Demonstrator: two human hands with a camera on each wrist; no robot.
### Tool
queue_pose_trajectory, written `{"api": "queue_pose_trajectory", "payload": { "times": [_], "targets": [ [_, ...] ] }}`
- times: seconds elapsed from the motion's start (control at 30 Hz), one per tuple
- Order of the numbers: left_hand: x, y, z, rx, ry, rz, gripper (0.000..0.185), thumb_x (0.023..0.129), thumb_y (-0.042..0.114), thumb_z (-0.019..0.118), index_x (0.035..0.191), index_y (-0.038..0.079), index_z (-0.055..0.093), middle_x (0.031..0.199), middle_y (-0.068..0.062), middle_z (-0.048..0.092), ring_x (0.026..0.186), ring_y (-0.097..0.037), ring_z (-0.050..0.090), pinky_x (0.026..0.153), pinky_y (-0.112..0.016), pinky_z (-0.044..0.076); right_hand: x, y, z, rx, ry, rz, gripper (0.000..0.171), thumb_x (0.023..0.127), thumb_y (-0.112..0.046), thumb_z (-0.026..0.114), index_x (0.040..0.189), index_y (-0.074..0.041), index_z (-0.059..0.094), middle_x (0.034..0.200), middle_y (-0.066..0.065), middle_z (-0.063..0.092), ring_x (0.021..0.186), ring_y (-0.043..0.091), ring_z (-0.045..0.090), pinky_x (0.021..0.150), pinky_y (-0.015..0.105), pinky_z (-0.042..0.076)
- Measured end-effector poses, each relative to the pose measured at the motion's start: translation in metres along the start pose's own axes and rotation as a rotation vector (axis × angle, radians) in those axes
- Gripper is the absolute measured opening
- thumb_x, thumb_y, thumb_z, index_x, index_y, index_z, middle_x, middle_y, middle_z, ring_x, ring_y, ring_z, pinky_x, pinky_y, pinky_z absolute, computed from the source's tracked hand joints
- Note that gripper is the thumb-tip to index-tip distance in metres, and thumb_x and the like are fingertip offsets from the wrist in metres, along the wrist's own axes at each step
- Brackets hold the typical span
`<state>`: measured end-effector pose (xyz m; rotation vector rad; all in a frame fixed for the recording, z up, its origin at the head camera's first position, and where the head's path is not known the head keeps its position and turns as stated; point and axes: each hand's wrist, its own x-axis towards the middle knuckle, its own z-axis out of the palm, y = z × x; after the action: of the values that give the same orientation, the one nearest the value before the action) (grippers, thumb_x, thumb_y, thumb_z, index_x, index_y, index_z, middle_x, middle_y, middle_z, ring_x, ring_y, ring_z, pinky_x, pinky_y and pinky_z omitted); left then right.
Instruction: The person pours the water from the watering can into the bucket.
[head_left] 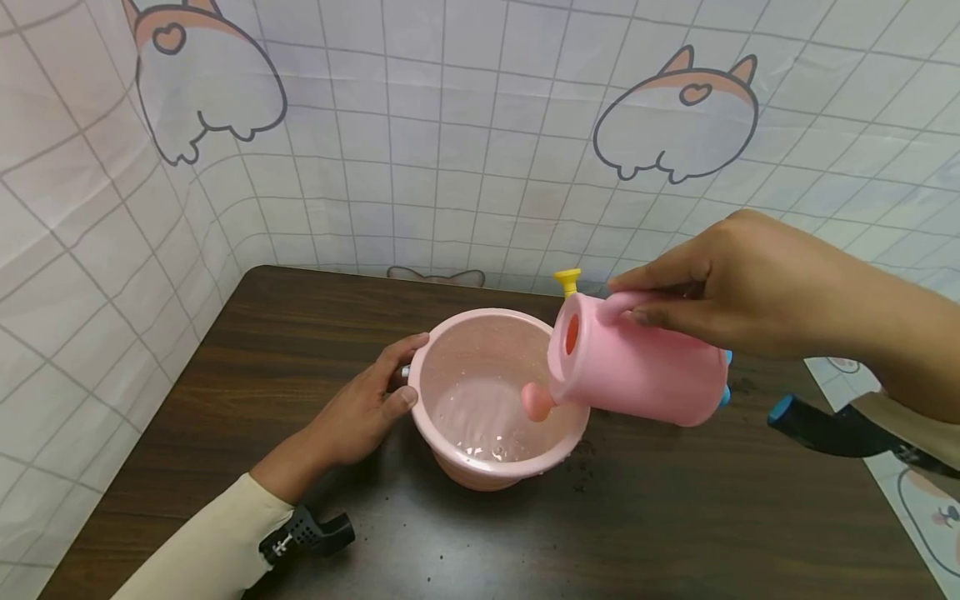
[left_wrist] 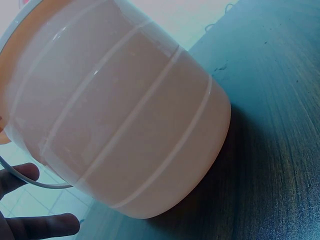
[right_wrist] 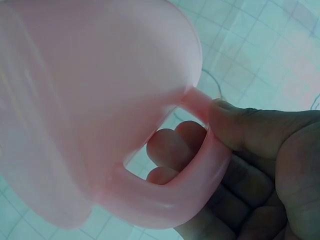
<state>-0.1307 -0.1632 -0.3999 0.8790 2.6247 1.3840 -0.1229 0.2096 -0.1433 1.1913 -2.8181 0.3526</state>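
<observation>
A pink toy watering can [head_left: 637,367] is tipped over the right side of a pink bucket [head_left: 427,417], its orange spout end [head_left: 537,401] above the opening. My right hand [head_left: 757,292] grips the can's handle [right_wrist: 165,205], fingers through the loop and thumb on top. Shallow water with ripples and drops shows on the bucket's bottom. My left hand [head_left: 367,400] rests at the bucket's left rim, thumb and index finger apart. In the left wrist view, two nearly straight fingers [left_wrist: 47,226] extend beside the bucket's thin handle [left_wrist: 37,184].
The bucket stands on a dark wooden table [head_left: 360,533] with scattered droplets. A yellow flared piece [head_left: 567,280] and small blue parts [head_left: 725,395] show from behind the watering can. A grid-patterned sheet with cartoon animals [head_left: 465,125] hangs behind the table.
</observation>
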Motion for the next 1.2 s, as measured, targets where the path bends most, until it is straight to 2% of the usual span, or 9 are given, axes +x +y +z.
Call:
{"api": "queue_pose_trajectory", "payload": {
  "times": [0.37, 0.63, 0.97, 1.07, 1.2],
  "targets": [
    [0.001, -0.001, 0.001, -0.011, 0.001, 0.007, 0.060, 0.108, 0.046, 0.045, 0.161, 0.031, 0.022, 0.149, -0.011, 0.049, 0.118, -0.028, 0.064, 0.093, -0.053, 0.050, -0.004, 0.004, 0.000, 0.005, 0.002, 0.033, 0.033, 0.085, -0.020, 0.086, 0.116, -0.031, 0.080, 0.092, -0.026, 0.072, 0.067, -0.003, 0.062, 0.056, 0.020, 0.048],
    [0.001, 0.000, 0.000, 0.004, -0.001, -0.013, 0.059, 0.107, 0.046, 0.045, 0.161, 0.033, 0.022, 0.150, -0.011, 0.049, 0.118, -0.029, 0.064, 0.093, -0.054, 0.050, -0.005, 0.005, 0.000, 0.017, 0.008, 0.051, 0.034, 0.084, -0.020, 0.087, 0.116, -0.031, 0.080, 0.092, -0.026, 0.072, 0.070, -0.003, 0.064, 0.058, 0.019, 0.050],
    [0.000, -0.003, 0.001, -0.008, 0.001, -0.001, 0.060, 0.108, 0.046, 0.045, 0.161, 0.033, 0.022, 0.150, -0.012, 0.048, 0.119, -0.030, 0.064, 0.093, -0.055, 0.050, -0.012, 0.009, 0.002, 0.025, 0.031, 0.078, 0.033, 0.084, -0.022, 0.087, 0.116, -0.031, 0.080, 0.090, -0.027, 0.072, 0.065, 0.000, 0.061, 0.056, 0.019, 0.048],
    [0.000, -0.003, 0.001, -0.003, 0.005, 0.005, 0.059, 0.108, 0.046, 0.045, 0.161, 0.033, 0.022, 0.150, -0.011, 0.049, 0.119, -0.029, 0.063, 0.093, -0.055, 0.050, -0.021, 0.014, 0.005, 0.031, 0.054, 0.108, 0.034, 0.084, -0.019, 0.087, 0.115, -0.029, 0.080, 0.093, -0.022, 0.074, 0.064, 0.002, 0.061, 0.056, 0.019, 0.047],
    [0.001, -0.004, 0.001, 0.002, 0.008, 0.014, 0.059, 0.108, 0.047, 0.045, 0.161, 0.032, 0.022, 0.150, -0.011, 0.049, 0.119, -0.030, 0.063, 0.093, -0.055, 0.049, -0.038, 0.023, 0.011, 0.035, 0.084, 0.221, 0.035, 0.084, -0.019, 0.087, 0.115, -0.032, 0.080, 0.098, -0.016, 0.076, 0.062, 0.005, 0.058, 0.055, 0.019, 0.042]
  ]
}}
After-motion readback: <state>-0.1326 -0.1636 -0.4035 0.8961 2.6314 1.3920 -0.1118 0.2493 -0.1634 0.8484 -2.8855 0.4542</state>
